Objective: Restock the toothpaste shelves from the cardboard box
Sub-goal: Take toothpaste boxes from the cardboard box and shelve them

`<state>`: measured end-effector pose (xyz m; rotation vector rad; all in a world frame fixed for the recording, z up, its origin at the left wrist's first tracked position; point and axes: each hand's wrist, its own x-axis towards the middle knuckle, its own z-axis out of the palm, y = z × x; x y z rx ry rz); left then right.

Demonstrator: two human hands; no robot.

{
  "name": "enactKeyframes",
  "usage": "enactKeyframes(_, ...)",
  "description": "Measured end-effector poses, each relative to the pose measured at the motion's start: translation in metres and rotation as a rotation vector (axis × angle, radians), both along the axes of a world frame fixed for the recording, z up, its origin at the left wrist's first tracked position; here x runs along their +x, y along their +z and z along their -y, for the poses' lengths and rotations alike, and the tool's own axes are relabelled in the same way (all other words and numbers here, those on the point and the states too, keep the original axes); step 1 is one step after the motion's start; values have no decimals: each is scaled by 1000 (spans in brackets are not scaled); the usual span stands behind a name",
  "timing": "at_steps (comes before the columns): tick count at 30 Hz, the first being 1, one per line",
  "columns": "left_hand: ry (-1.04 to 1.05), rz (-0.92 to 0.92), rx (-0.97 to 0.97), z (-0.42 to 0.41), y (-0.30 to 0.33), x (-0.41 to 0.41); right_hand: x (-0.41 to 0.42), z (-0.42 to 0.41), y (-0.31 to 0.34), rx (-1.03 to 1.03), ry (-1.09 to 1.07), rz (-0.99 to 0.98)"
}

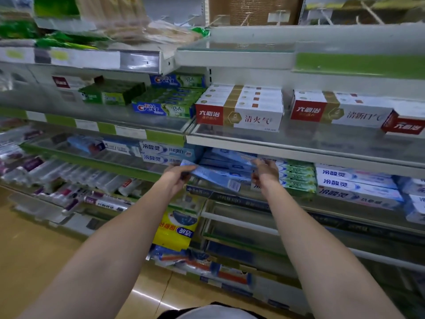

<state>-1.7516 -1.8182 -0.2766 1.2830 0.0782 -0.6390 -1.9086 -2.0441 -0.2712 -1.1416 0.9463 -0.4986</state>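
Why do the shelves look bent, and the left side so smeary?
Head view: the wide-angle lens bows the shelf edge; the left products and top shelf are motion-blurred; the red-and-white boxes stay sharp; the floor shows a glare streak; both hands, left hand and right hand, are slightly soft.

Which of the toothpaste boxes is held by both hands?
The light blue box on the lower shelf: left hand grips its left end, right hand its right. All others lie untouched.

A yellow hanging packet [176,229] dangles at the front edge of the lower shelves. Green packages [55,6] sit blurred at the top left corner of the shelving. Tan glossy floor [34,245] runs along the bottom left.
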Motion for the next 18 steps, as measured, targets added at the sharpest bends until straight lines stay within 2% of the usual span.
enactKeyframes(9,-33,-109,-43,27,-5,-3,11,-4,-11,-27,-78,153)
enactKeyframes(12,-48,-120,-45,29,-5,-1,13,-4,-14,-98,-87,92)
enactKeyframes(18,-89,-96,8,28,-7,5,6,-4,-15,-78,-103,-56)
